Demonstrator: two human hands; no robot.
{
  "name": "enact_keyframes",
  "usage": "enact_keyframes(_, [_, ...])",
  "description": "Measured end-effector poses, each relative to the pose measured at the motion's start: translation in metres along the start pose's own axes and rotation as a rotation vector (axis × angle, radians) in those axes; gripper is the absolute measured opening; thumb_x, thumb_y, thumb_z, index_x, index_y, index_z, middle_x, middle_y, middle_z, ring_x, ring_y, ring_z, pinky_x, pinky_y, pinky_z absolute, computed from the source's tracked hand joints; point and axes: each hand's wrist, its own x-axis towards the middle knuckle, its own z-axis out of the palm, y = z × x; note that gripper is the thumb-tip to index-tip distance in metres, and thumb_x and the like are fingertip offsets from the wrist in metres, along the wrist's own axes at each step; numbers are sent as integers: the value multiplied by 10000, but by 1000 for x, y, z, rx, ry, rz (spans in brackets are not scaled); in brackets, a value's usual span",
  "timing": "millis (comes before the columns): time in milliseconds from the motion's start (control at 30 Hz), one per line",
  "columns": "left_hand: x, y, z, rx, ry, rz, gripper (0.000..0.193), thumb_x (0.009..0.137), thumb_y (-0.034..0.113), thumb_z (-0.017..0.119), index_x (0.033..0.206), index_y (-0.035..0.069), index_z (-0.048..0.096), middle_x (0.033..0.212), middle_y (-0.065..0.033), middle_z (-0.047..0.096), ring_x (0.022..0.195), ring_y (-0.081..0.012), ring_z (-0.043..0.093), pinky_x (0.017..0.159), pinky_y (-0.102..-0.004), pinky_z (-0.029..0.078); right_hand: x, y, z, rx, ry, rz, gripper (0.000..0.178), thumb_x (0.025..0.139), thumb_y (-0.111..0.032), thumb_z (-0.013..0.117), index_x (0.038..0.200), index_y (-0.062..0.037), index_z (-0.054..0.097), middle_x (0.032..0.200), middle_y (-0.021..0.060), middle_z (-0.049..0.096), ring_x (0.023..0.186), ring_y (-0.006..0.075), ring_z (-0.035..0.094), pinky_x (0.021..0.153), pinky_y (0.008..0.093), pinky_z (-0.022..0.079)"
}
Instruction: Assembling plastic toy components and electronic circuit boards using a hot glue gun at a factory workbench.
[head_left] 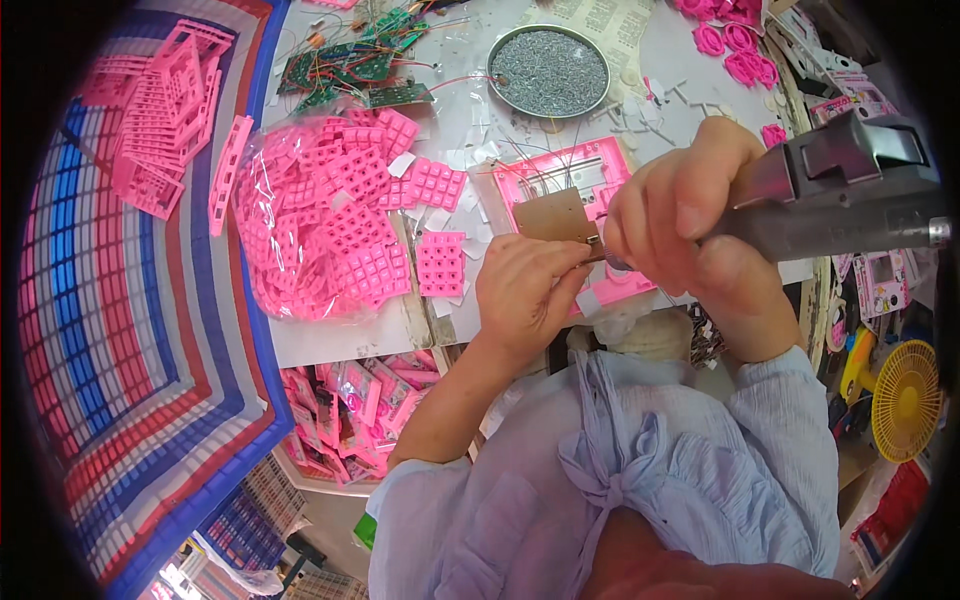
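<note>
In my right hand point(705, 215) is a grey power screwdriver point(840, 205), its body reaching off to the right and its tip pointing left. My left hand point(530, 295) has thumb and forefinger pinched together at that tip, beside the edge of a brown circuit board point(553, 222). What the pinch holds is too small to make out. The board lies over a pink plastic housing point(540, 172) on the table, with thin wires rising from it. My right hand covers part of the housing's right side.
Left of my hands a clear bag point(285, 230) spills pink keypads point(440, 262). A round dish point(497, 90) of small metal screws stands behind, near green circuit boards point(350, 65). Pink housings point(370, 400) fill a box below the table edge. A yellow fan point(905, 400) stands at right.
</note>
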Motion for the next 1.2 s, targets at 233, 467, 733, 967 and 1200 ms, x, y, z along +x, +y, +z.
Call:
enact_keyframes(233, [-2,1,-5,76,-14,14,191,783,32,770,936,76,664,885,-51,711,733,-230,644,718,-359,455,-9,6,-2,-139,-5,13,262,926,-226,693,981,-110,465,589,-11,468,501,100,425,500,283,354])
enact_keyframes(467, [1,-12,-25,152,-76,-159,118,890,47,655,781,46,610,719,-101,591,601,-275,538,608,-370,436,-13,34,-48,-233,13,27,181,959,-148,611,1009,-67,456,641,21,479,500,81,384,470,274,312])
enact_keyframes(733, [12,-27,-3,246,-273,32,187,800,97,697,716,67,534,710,-89,550,668,-304,551,573,-427,377,-17,57,-57,-340,23,69,173,944,-97,607,974,-49,443,672,48,504,534,95,431,532,290,405])
enact_keyframes(967, [6,-21,-5,279,-358,-102,134,784,164,719,774,101,600,789,-35,565,824,-252,578,749,-428,412,-21,65,-58,-498,-21,91,191,902,-30,636,932,-58,450,750,61,546,660,134,521,595,299,443])
enact_keyframes(1200, [3,-14,-16,172,-261,-150,114,774,81,738,851,95,655,807,-33,645,705,-216,573,757,-372,344,-14,48,-56,-383,25,241,202,934,-140,657,969,-59,475,691,44,545,582,102,488,529,292,414])
